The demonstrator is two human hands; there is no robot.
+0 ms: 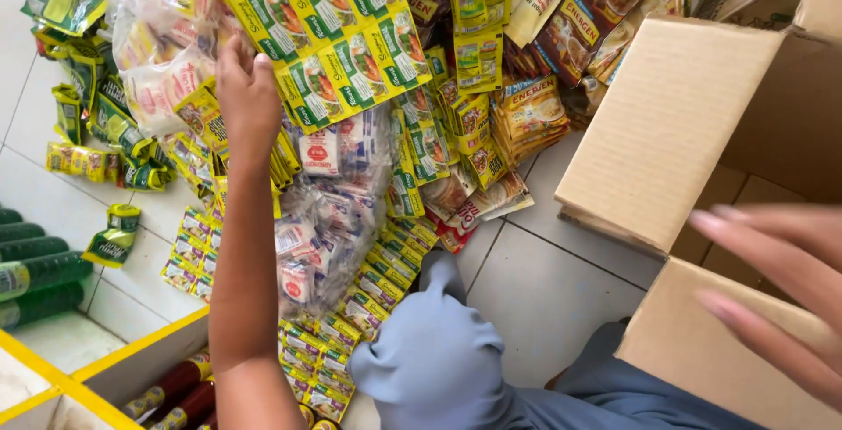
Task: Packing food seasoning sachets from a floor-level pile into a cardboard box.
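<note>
The left hand [247, 96] reaches up, fingers gripping hanging sachets [338, 35]; the right hand [781, 290], fingers spread and empty, hovers over the open box [675, 123].

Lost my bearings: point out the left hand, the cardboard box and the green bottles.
left hand [247, 96], head view, back of hand.
cardboard box [667, 123], head view, open flap.
green bottles [35, 274], head view, bottle side.

Small shop: hanging sachet strips [338, 35] everywhere, stock carton [667, 123], bottles [35, 272].
</note>
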